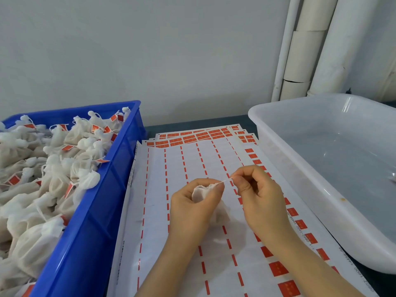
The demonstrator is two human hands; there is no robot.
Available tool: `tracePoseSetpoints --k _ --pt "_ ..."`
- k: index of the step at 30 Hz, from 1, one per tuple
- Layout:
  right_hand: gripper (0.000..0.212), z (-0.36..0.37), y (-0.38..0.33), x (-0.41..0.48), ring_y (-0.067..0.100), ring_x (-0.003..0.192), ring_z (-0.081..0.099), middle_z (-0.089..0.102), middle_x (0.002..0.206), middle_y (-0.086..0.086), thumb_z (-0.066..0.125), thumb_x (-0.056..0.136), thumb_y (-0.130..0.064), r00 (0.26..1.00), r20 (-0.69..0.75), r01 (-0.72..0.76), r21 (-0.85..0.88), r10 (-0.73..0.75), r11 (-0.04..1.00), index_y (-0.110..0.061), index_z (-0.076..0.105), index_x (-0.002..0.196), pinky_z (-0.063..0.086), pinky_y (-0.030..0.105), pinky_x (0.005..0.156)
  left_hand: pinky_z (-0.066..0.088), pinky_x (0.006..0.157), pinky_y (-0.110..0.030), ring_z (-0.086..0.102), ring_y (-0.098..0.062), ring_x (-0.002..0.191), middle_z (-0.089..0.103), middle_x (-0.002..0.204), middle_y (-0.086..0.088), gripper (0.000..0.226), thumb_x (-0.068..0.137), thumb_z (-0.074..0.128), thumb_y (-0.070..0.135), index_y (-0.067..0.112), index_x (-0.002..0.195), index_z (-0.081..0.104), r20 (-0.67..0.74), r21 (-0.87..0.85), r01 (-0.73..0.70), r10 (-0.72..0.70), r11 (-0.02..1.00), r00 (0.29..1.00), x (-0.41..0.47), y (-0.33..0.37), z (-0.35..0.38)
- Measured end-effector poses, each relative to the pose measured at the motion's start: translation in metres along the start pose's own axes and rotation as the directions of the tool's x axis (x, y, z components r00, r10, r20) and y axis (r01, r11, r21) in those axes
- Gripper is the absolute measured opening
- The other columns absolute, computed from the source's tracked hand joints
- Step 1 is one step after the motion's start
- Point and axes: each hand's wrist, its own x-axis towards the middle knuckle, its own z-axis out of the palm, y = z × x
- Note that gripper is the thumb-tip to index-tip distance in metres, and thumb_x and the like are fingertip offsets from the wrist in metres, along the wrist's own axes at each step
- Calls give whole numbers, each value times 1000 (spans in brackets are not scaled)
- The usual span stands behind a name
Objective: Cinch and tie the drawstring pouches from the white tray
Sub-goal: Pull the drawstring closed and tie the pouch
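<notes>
Pouch upright in left hand, mouth up, drawstring rightward.

Centre: label sheets stacked flat, fanned out toward 12 o'clock. At 9 o'clock, bin just beside sheets' L edge, w/ heap of tied pouches in it. At 3 o'clock, tray along sheets' R edge. At 1 o'clock, pipes upright behind tray, against wall. Over sheets toward 6 o'clock: L hand w/ pouch, R hand at its 3 o'clock, string btwn them.
</notes>
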Motion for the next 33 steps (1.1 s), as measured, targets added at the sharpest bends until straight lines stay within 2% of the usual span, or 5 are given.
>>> tracePoseSetpoints --k 7,16,22,29,33 --pt "5 -20 1 18 -4 81 55 52 86 -28 49 83 -37 990 -125 41 -142 -59 989 -38 47 78 40 6 71 44 52 -2 56 18 87 66 83 35 11 70 72 35 28 78 74 11 88 17 -18 996 1000 4 -1 -2" --pt "7 -17 2 13 -1 83 56 52 88 -29 43 79 -44 996 -80 19 -146 -31 989 -38 47 80 37 6 69 47 51 -10 66 -4 81 69 85 18 18 72 69 44 45 89 66 47 42 3 -5 999 999 -2 3 -11" --pt "10 -10 8 9 -7 88 52 53 105 -24 49 88 -36 1000 4 -28 -151 29 988 -40 49 97 33 2 70 45 52 -4 60 9 80 67 79 26 7 81 65 37 33 79 70 11 61 19 -20 998 1000 1 2 -10" --pt "49 -7 1 4 -29 115 27 32 125 -45 39 75 -66 979 175 128 -110 -107 986 -58 32 123 25 1 86 47 60 -3 62 6 78 68 78 24 10 85 61 33 34 79 69 91 48 -12 8 999 996 0 3 -9" --pt "35 -3 0 3 -26 105 40 44 107 -40 49 77 -52 953 264 195 -157 -149 968 -56 39 111 34 -5 76 45 59 -4 63 -2 71 70 75 12 13 82 60 35 29 81 72 117 -21 -53 55 998 992 -1 5 -10"
